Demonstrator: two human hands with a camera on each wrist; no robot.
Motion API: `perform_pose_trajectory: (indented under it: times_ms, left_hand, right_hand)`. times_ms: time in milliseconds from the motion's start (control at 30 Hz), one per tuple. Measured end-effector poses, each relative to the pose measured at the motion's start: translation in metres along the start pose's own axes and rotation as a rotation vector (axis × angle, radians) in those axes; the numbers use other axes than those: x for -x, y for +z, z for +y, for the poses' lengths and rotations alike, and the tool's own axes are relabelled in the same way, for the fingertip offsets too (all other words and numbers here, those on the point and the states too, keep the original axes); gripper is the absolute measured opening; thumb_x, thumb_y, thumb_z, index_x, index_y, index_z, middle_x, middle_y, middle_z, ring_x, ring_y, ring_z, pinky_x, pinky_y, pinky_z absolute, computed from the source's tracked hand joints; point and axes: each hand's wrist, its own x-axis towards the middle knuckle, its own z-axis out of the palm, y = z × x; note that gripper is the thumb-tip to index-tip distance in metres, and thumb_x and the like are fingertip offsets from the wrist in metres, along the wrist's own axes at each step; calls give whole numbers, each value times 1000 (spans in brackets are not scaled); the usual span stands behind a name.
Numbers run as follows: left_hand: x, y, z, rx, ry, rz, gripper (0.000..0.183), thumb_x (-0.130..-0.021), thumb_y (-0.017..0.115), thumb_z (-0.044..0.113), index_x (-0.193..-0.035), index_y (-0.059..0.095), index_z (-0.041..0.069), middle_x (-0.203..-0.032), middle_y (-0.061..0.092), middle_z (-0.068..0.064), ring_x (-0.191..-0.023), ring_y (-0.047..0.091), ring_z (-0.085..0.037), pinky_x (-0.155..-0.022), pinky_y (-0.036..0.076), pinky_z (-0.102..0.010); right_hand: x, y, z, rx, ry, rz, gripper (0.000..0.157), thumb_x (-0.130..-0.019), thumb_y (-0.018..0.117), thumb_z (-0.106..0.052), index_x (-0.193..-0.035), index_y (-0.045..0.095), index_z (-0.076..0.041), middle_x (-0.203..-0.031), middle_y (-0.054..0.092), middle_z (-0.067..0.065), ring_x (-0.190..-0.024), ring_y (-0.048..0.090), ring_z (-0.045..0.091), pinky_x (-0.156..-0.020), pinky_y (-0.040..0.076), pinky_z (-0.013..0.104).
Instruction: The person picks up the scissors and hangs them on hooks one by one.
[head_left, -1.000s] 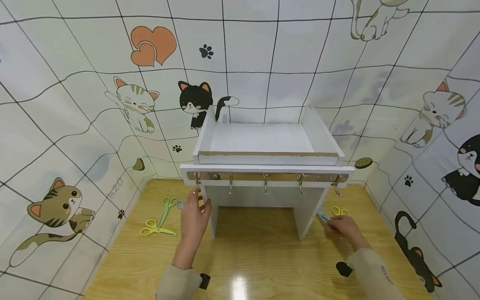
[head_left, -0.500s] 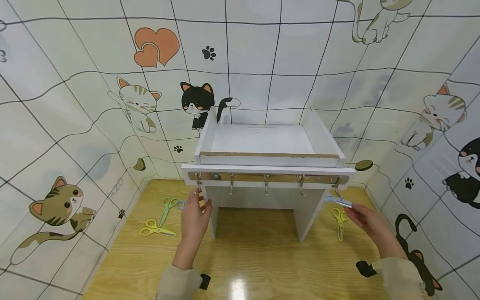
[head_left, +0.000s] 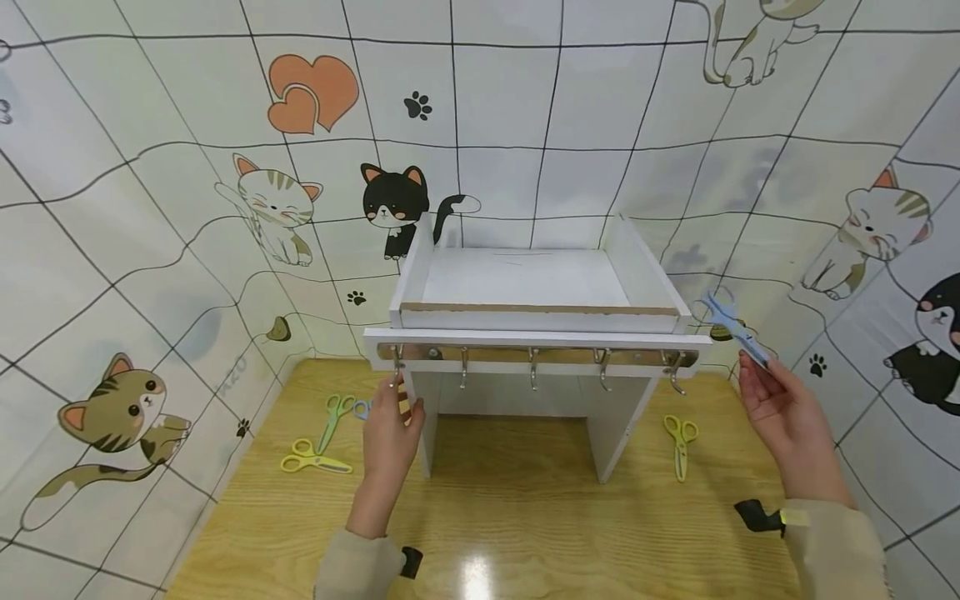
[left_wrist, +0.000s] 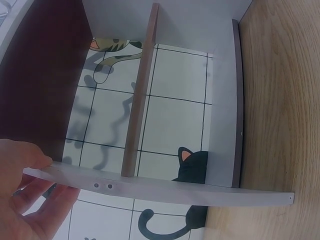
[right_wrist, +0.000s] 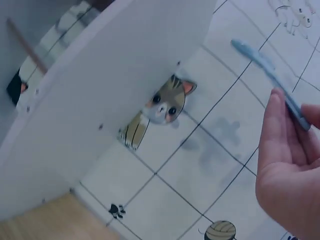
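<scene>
Blue scissors [head_left: 731,321] are pinched at the blade end by my right hand [head_left: 783,417], handles pointing up and away, beside the right end of the white shelf. In the right wrist view the scissors [right_wrist: 272,75] appear edge-on between thumb and fingers. My left hand [head_left: 390,437] grips the front edge of the shelf's left side panel [left_wrist: 150,192], thumb on the inner face and fingers outside. The white shelf [head_left: 540,321] stands on the table and bears a row of metal hooks [head_left: 532,367] along its front.
Yellow scissors [head_left: 681,446] lie on the table [head_left: 517,533] right of the shelf. To its left lie green scissors [head_left: 330,421], another yellow pair [head_left: 315,458] and a partly hidden blue pair [head_left: 362,408]. Cat-print walls [head_left: 495,100] stand behind and at both sides.
My right hand has lifted the blue scissors from low beside the shelf's right panel, up and to the right. The yellow scissors there are now uncovered. My left hand stays put.
</scene>
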Motion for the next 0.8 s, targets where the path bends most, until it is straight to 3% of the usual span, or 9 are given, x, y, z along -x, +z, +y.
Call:
perform_pose_trajectory:
  times_ms: [200, 400, 600, 800]
  left_hand:
    - [0, 1, 0, -6, -7, -5, 43, -93, 66, 5, -132, 51, -5, -129, 58, -24, -107, 69, -39, -75, 64, -37]
    - [0, 1, -1, -1, -13, -3, 43, -92, 66, 5, -131, 51, -6, -128, 58, -25, -107, 68, -40, -75, 64, -38]
    - [0, 1, 1, 7, -14, -2, 45, -92, 66, 5, -132, 51, -6, -128, 58, -26, -108, 68, -40, -75, 64, -39]
    - [0, 1, 1, 3, -10, 1, 45, -92, 66, 5, -133, 51, -6, -129, 58, -26, -108, 68, -39, -75, 64, -38]
  right_hand:
    - [3, 10, 4, -171, -6, -172, 48, -109, 25, -13, -116, 64, 14, -112, 68, 34, -101, 71, 43, -89, 61, 48]
    - [9, 18, 13, -196, 73, -346, 56, -108, 16, -14, -117, 61, 18, -116, 64, 38, -105, 66, 47, -94, 58, 50]
    - [15, 11, 22, -139, 200, -566, 52, -106, 15, -7, -122, 57, 19, -124, 62, 36, -114, 61, 44, -103, 53, 46]
    - [15, -6, 29, 29, 212, -785, 52, -104, 10, 0, -133, 48, 20, -133, 59, 29, -123, 57, 37, -109, 48, 40]
